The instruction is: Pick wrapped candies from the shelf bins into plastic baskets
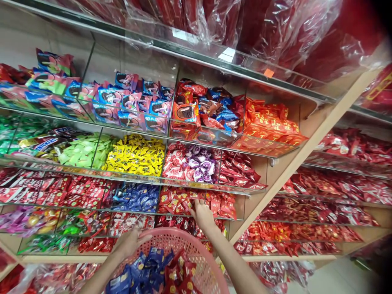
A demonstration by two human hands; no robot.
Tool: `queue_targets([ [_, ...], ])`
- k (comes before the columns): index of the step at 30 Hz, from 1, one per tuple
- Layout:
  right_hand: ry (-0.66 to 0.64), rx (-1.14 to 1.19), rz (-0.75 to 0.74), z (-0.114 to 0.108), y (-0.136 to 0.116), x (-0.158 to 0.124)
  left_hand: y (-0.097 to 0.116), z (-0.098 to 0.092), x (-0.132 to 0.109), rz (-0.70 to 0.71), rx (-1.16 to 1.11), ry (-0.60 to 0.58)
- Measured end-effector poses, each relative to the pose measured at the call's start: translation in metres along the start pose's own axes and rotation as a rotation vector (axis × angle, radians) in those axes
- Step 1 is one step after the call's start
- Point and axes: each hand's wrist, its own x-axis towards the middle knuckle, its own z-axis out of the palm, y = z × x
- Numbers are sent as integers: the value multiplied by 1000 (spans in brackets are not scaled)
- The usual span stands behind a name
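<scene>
While the left hand [130, 241] grips the pink basket [203, 257] at eleven o'clock, the right hand [202, 214], finger grip unclear, is by light-looking red candy packets [175, 200], best held by edges.

This is a shop, or more exactly the part of a shop where sweets [177, 200] are sold — the shelves [61, 259] go up in several rows, and clear dividers [86, 65] cut them into compartments. Most compartments keep one kind of small wrapped goods together, for example yellow packets [134, 157], green packets [85, 151] and blue packets [136, 198], all loose in large piles. A pink basket [180, 233] with wrapped pieces inside — and more shelves at the right, full of red packets [318, 208] — also show this.
</scene>
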Motion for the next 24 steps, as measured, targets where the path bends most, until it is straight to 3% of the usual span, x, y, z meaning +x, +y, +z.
queue_targets([
  [4,-180,-27,38,10,-9,30,-8,5,3,-5,87,56],
  [8,-290,-48,-29,11,-2,35,-11,1,2,-11,96,68],
  [16,-207,-83,-70,11,4,34,-6,-3,6,-3,136,32],
  [24,-144,-100,-39,11,1,30,1,-6,10,-5,37,-14],
])
